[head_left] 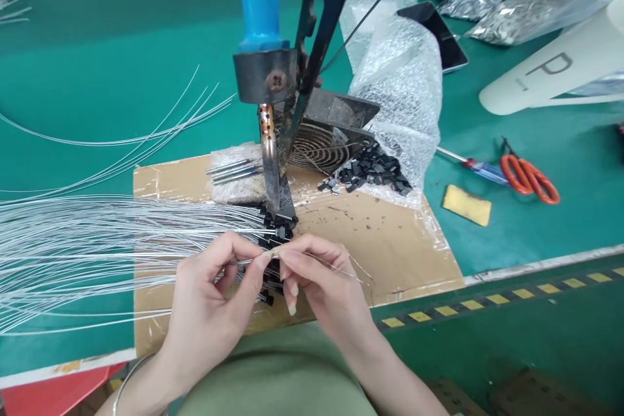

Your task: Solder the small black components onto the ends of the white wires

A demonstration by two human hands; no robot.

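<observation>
My left hand [219, 292] pinches a thin whitish wire between thumb and index finger, just below the hanging soldering iron [270, 143]. Fingertip to fingertip with it, my right hand [324, 279] pinches the same wire, and fine loose strands [344, 268] stick out past its fingers to the right. What lies right between the fingertips is too small to make out. Behind and under my hands spreads a large bundle of thin white wires [97, 227], running in from the left. Many of them end in small black connectors [283, 232] below the iron's tip.
Cardboard [370, 253] covers the bench. A pile of black pieces [375, 169] lies beside a round fan grille [316, 144] and bubble wrap [407, 84]. Further right are a yellow sponge [467, 205], orange-handled scissors [529, 179], a screwdriver [482, 171] and a white cup [546, 71].
</observation>
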